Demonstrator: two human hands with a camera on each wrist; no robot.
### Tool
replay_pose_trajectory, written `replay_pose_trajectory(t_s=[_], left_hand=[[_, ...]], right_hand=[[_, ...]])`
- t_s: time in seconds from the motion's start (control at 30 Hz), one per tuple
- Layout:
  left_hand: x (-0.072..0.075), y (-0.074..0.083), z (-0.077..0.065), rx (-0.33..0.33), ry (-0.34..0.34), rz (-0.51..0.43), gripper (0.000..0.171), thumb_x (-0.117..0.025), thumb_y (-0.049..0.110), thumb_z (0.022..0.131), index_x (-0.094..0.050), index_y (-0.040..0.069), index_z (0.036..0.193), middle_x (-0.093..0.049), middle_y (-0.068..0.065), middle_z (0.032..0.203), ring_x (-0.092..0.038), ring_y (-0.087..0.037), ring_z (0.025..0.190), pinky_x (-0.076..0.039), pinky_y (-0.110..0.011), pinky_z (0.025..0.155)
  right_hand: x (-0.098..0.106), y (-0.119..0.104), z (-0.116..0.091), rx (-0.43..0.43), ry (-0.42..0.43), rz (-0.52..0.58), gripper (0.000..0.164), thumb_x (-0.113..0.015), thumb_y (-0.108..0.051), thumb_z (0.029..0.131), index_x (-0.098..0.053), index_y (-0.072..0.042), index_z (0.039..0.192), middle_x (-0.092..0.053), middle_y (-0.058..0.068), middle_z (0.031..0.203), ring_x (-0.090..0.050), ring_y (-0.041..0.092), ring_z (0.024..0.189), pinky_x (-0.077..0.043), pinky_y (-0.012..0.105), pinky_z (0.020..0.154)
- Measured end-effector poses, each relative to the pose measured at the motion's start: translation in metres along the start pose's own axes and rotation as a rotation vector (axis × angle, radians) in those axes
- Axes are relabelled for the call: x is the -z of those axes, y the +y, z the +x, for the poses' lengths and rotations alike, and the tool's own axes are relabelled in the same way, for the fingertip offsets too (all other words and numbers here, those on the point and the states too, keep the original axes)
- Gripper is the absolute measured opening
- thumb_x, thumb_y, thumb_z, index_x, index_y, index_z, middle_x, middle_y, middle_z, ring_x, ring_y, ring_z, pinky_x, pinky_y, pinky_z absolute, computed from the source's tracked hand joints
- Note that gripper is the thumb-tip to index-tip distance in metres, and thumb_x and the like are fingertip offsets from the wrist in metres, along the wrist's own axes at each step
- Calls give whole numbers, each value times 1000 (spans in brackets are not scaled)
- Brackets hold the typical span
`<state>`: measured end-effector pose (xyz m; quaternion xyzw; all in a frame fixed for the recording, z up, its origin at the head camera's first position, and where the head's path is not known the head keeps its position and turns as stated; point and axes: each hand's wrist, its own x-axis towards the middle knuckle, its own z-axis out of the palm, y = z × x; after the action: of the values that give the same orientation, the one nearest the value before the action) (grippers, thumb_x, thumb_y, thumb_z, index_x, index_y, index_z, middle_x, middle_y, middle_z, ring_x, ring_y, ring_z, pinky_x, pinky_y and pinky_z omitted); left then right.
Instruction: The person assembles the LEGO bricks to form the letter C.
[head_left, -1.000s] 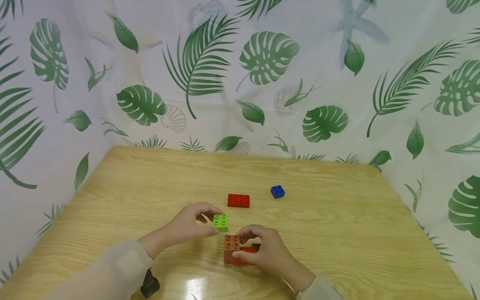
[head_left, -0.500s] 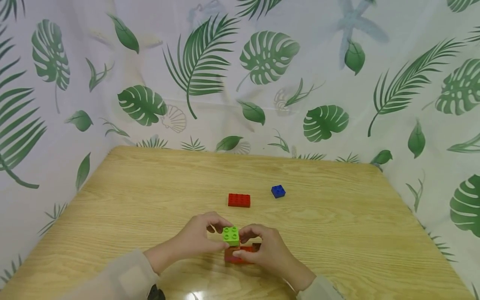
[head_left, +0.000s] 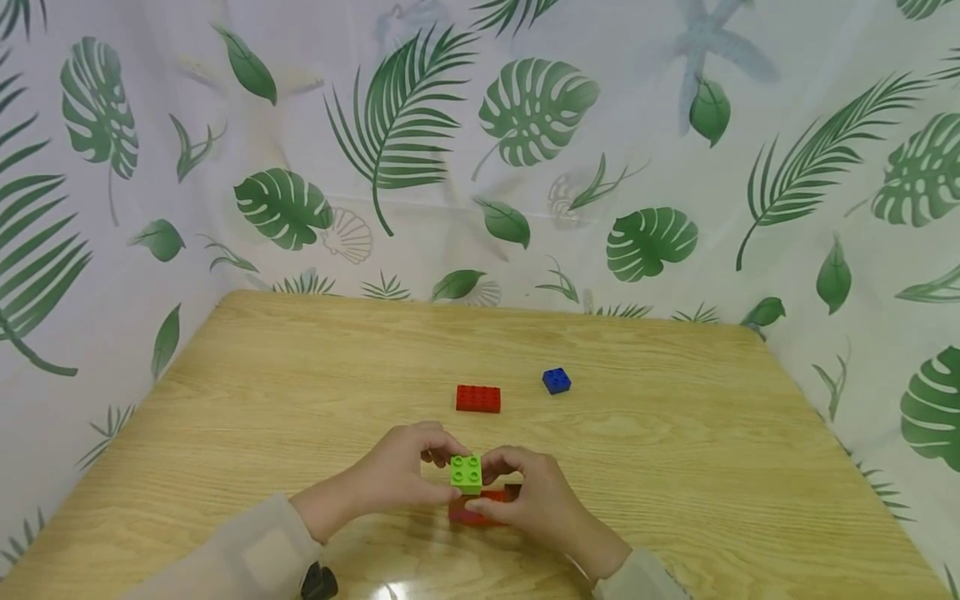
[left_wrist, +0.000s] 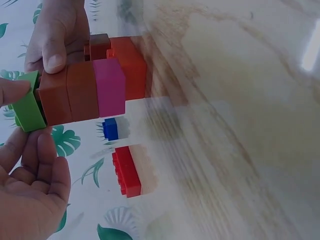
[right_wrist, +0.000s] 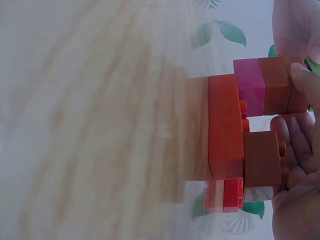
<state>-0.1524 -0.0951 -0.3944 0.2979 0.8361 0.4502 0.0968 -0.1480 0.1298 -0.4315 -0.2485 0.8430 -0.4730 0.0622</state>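
My left hand (head_left: 397, 471) pinches a lime green brick (head_left: 466, 475) by its sides, right over a stack of blocks. In the left wrist view that brick sits slightly tilted against the upper brown brick (left_wrist: 56, 102), with a narrow gap showing. Below come a second brown brick (left_wrist: 83, 92), a pink brick (left_wrist: 111, 92) and a long orange-red brick (right_wrist: 225, 125) on the table. Another brown brick (right_wrist: 261, 155) stands on the long brick's other end. My right hand (head_left: 547, 504) grips the upper brown part of the stack, its thumb against the near face.
Beyond the hands lie a loose red brick (head_left: 478, 398) and, farther right, a small blue brick (head_left: 557, 381). The wooden table (head_left: 675, 433) ends at a leaf-printed cloth (head_left: 420, 267) behind. A dark device (head_left: 318, 581) is at the left wrist.
My left hand has carried the green brick rightward and toward me, from beside the stack to its top, covering the brown studs. The right hand has kept its hold.
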Motion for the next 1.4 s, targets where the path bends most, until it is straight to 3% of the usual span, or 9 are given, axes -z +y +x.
replay_pose_trajectory(t_s=[0.57, 0.93, 1.23, 1.4], left_hand=[[1, 6, 1, 2, -2, 17, 34, -81, 12, 75, -69, 5, 106, -59, 8, 89, -59, -25, 89, -49, -44, 84], [-1, 6, -2, -17, 17, 107, 34, -79, 12, 76, -69, 8, 108, -56, 10, 90, -57, -14, 87, -50, -39, 83], [1, 6, -1, -38, 1, 121, 33, -79, 14, 76, -69, 8, 107, -56, 10, 89, -56, -16, 85, -49, -38, 79], [1, 6, 0, -43, -9, 123, 33, -78, 15, 77, -69, 9, 108, -56, 10, 89, -56, -15, 85, -49, -38, 79]], right_hand=[[-1, 0, 1, -7, -10, 5, 33, -81, -32, 76, -67, -16, 100, -65, -9, 95, -61, 12, 89, -54, 28, 73], [-1, 1, 1, -10, -12, 10, 33, -80, -32, 77, -66, -17, 102, -65, -10, 96, -60, 13, 90, -53, 26, 73], [0, 0, -1, 27, -24, -17, 36, -77, -37, 79, -64, -18, 106, -63, -11, 99, -60, 13, 92, -53, 28, 75], [9, 4, -4, 99, -25, 20, 39, -77, -31, 79, -63, -16, 113, -65, -6, 104, -62, 14, 94, -52, 35, 81]])
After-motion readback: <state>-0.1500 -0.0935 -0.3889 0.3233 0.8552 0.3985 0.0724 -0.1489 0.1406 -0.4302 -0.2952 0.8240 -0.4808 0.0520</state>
